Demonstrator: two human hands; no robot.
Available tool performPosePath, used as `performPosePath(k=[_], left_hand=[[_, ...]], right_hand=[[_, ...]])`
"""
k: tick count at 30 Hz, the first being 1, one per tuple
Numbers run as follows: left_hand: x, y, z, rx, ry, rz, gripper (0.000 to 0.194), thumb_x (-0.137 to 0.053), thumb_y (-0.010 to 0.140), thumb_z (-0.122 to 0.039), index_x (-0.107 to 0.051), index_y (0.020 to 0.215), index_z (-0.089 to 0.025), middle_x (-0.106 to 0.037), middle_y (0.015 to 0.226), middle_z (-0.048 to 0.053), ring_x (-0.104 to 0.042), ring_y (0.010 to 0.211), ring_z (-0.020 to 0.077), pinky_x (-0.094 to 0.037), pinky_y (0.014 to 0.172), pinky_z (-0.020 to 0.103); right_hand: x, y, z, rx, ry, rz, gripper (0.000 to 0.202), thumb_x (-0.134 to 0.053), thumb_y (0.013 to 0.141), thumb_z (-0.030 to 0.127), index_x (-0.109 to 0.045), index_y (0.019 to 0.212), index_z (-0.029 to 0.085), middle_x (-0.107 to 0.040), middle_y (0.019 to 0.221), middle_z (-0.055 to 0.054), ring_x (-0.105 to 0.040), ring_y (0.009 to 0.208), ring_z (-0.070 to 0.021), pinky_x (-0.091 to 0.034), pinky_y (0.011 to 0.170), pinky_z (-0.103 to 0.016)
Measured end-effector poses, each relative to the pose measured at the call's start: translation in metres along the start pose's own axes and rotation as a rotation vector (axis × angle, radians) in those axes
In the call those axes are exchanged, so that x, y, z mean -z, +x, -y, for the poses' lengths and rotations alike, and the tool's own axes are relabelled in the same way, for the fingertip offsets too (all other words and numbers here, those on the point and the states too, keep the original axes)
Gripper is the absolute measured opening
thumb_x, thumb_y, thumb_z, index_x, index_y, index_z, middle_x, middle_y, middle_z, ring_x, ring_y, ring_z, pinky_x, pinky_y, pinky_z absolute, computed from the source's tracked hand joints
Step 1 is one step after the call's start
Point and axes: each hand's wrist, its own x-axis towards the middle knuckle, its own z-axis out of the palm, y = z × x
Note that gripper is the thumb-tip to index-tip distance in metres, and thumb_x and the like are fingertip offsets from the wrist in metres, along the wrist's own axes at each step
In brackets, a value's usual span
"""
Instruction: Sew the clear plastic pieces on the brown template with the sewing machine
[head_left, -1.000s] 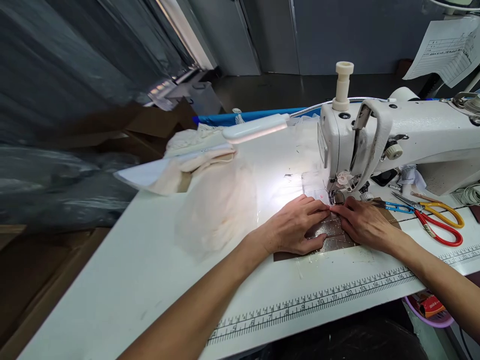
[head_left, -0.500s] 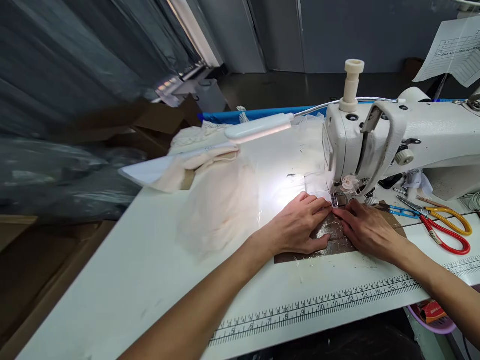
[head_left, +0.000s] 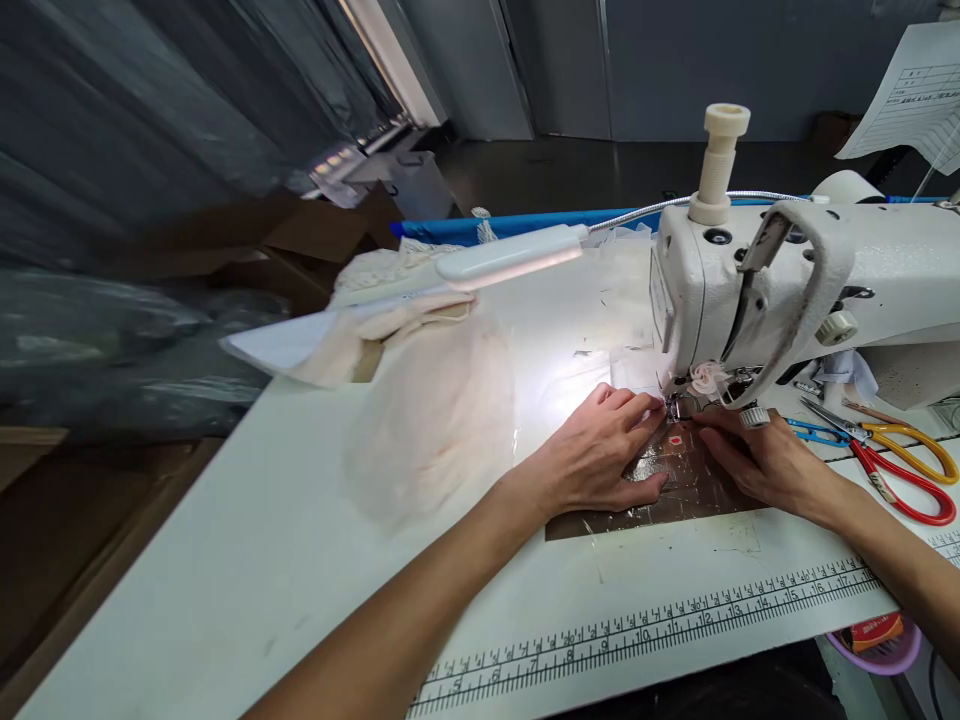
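Observation:
In the head view, my left hand (head_left: pixel 596 458) lies flat with its fingers stretched toward the presser foot (head_left: pixel 673 408) of a white sewing machine (head_left: pixel 795 270). Its fingertips press on thin white fabric (head_left: pixel 634 368) just left of the foot. To the right of the foot, my right hand (head_left: pixel 776 465) rests over a shiny brown plate (head_left: pixel 675 490), index finger pointing at the foot and thumb apart. Part of that hand is hidden behind a machine knob. A pale pink fabric flower (head_left: pixel 707 379) sits at the machine head.
Red-handled scissors (head_left: pixel 904 485) and blue thread snips (head_left: pixel 817 432) lie at the right. Sheer pale fabric (head_left: pixel 435 430) spreads on the table at the left. A lamp (head_left: pixel 514 254) hangs above the table. A printed ruler (head_left: pixel 645 635) runs along the front edge.
My right hand has drawn back to the right from the presser foot, uncovering a small red mark on the brown plate. My left hand stays in place. The view has shifted slightly.

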Motion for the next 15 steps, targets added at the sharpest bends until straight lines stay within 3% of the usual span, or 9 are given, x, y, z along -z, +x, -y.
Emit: performPosePath(k=[3,8,15], left_hand=[[0.000,0.001,0.001,0.011,0.004,0.003,0.048,-0.047,0.088,-0.050,-0.064,0.111,-0.011,-0.060,0.103,0.012,-0.052,0.087,0.0230,-0.041,0.078,0.038],[-0.002,0.000,0.000,0.017,0.019,-0.019,0.048,-0.047,0.089,-0.052,-0.066,0.102,-0.011,-0.058,0.097,0.011,-0.051,0.085,0.0227,-0.040,0.076,0.037],[-0.003,-0.001,0.000,0.023,0.038,-0.044,0.047,-0.045,0.090,-0.052,-0.065,0.102,-0.011,-0.057,0.096,0.011,-0.051,0.086,0.0232,-0.041,0.077,0.037]], right_hand=[[0.004,0.007,-0.003,0.002,0.082,-0.014,0.033,-0.037,0.097,0.036,-0.065,0.099,0.019,-0.070,0.087,-0.008,-0.065,0.081,-0.0212,-0.051,0.071,-0.032],[-0.003,0.019,-0.017,-0.118,0.017,-0.023,0.030,-0.035,0.094,0.029,-0.058,0.078,0.019,-0.062,0.070,-0.007,-0.058,0.065,-0.0203,-0.046,0.059,-0.031],[-0.006,0.005,-0.011,-0.052,0.070,-0.112,0.026,-0.042,0.094,0.042,-0.056,0.089,0.021,-0.063,0.093,-0.009,-0.060,0.083,-0.0220,-0.050,0.073,-0.033]])
